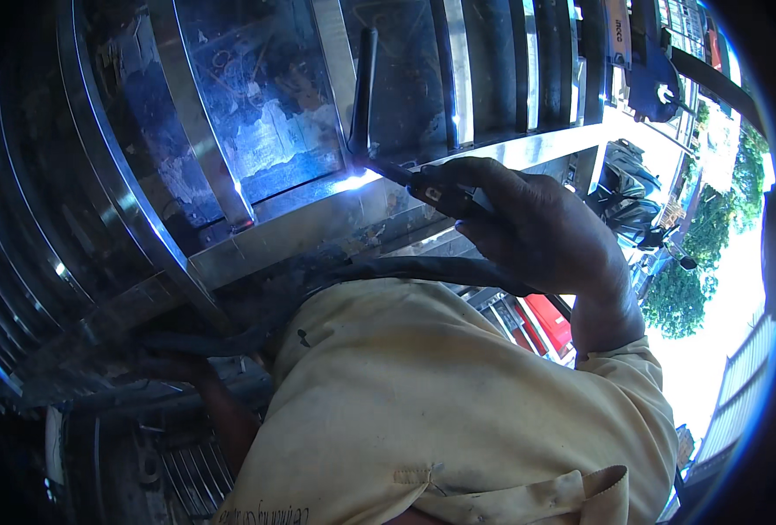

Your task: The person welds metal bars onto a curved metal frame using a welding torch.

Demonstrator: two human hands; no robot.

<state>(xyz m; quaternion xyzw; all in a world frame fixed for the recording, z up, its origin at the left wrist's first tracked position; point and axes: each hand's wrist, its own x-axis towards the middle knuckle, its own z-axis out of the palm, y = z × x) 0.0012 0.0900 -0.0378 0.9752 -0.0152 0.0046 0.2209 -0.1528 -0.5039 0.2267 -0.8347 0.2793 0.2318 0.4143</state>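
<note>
My right hand (550, 227) is closed around the handle of a TIG welding torch (440, 194), whose long black back cap points up and away. At the torch's tip a bright white-blue arc (354, 181) glows against a shiny metal rail (283, 229). Several flat metal bars (191, 114) meet this rail, forming a grille-like frame. A dark cable (431, 269) runs below my right hand across the front of my tan shirt toward the left. In deep shadow at lower left, my left hand (173, 363) is near the cable's far end; its fingers are too dark to make out.
Beneath the bars lies a dark, scuffed surface (274, 140) with pale patches. An orange tool-like piece (618, 33) is at the upper right. Beyond the frame stand a parked motorcycle (628, 179) and green foliage (681, 293). A red object (547, 322) shows behind my right arm.
</note>
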